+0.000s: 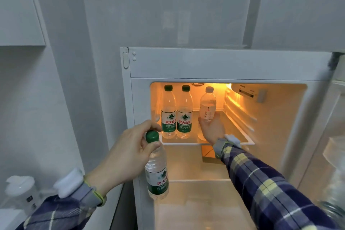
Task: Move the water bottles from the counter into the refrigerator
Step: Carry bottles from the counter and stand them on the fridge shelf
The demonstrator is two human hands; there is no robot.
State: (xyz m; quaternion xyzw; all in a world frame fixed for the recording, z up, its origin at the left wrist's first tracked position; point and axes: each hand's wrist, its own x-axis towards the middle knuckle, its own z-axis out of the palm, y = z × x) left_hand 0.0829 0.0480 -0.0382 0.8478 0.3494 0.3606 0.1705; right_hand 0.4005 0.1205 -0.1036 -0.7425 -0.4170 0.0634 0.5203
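— Item nearest us? 
— Left hand (pixel 128 153) grips a green-capped bottle (pixel 156 170) by its neck, outside the refrigerator (pixel 220 63).
— Next?
— Right hand (pixel 211 129) grasps a pale-capped bottle (pixel 207 104) on the shelf (pixel 248 142), right of two upright bottles (pixel 176 112).

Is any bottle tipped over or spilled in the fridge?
No. The two green-capped bottles stand upright on the top shelf. The right hand holds a white-capped bottle upright there. No spill shows.

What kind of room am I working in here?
Probably a home kitchen: a small open refrigerator lit inside, water bottles on its shelf, and white wall cabinets beside it.
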